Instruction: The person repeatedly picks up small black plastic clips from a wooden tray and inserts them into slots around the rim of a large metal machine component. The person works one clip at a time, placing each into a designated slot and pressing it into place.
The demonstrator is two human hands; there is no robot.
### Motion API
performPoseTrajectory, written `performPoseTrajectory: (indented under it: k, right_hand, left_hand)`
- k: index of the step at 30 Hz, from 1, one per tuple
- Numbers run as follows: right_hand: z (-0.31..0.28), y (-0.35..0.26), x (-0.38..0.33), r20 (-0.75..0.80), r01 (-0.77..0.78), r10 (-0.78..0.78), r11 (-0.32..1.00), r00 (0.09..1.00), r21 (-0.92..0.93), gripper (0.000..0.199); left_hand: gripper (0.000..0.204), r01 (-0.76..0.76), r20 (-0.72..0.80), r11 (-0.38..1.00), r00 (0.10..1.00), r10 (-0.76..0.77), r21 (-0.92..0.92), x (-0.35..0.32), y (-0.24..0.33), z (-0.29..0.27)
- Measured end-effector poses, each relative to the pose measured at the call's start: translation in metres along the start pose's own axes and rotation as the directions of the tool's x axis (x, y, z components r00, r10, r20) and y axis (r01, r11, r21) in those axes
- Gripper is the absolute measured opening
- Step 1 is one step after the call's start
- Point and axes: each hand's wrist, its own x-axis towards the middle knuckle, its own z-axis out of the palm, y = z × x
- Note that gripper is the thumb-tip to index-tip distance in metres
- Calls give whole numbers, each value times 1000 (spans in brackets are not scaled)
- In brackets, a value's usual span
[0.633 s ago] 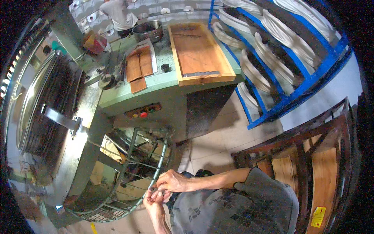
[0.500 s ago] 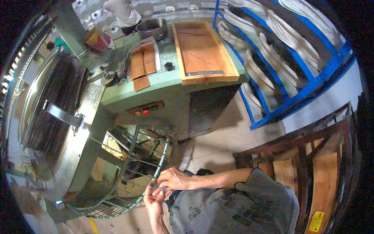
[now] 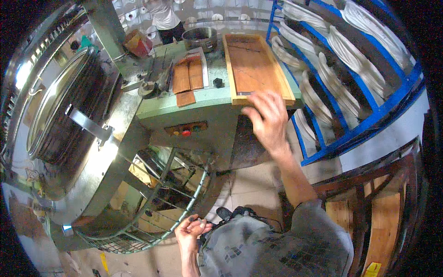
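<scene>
My right hand [image 3: 268,117] reaches out over the near end of a shallow wooden tray [image 3: 290,94]. Its thumb stands apart from the fingers, which hang over the tray's near rim. A flat grey strip [image 3: 243,93] lies inside that end, mostly hidden by the fingers; whether they touch it I cannot tell. Low in the view, close to my body, my left hand [image 3: 189,233] is turned up with its fingers curled in. A small dark spot shows by its fingertips, and what it holds, if anything, is too small to name.
On the green machine table [image 3: 159,107] lie brown ridged plates [image 3: 188,76], a black knob [image 3: 218,82] and a metal pot [image 3: 199,39]. A curved green guard rail [image 3: 196,194] stands before me. White yarn hanks hang on a blue rack [image 3: 344,145]. A person [image 3: 164,16] stands beyond.
My right hand has left my left hand and stretched forward to the tray's near end. The left hand stays low near my body. The view has shifted slightly.
</scene>
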Motion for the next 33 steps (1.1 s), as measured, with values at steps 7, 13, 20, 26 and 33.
performPoseTrajectory:
  k: [7, 13, 20, 26, 33]
  right_hand:
    - [46, 34, 21, 31, 66, -68, 997, 997, 43, 16]
    - [64, 32, 22, 26, 55, -56, 998, 998, 37, 13]
    - [65, 28, 23, -1, 58, -58, 997, 998, 44, 13]
    - [36, 60, 35, -279, -215, 157, 958, 948, -191, 18]
    - [15, 119, 43, 184, -638, 688, 722, 702, -268, 34]
  left_hand:
    - [35, 3, -39, 1000, 999, -2, 5, -2, -4, -15]
    - [33, -5, -79, 1000, 997, 3, -14, -7, -7, -26]
    - [29, -5, -66, 1000, 998, 4, -17, -7, -17, -32]
    - [26, -16, -20, 999, 1000, 15, -32, 2, -20, -37]
    - [29, 99, 76, 993, 992, -104, 61, 19, -18, -21]
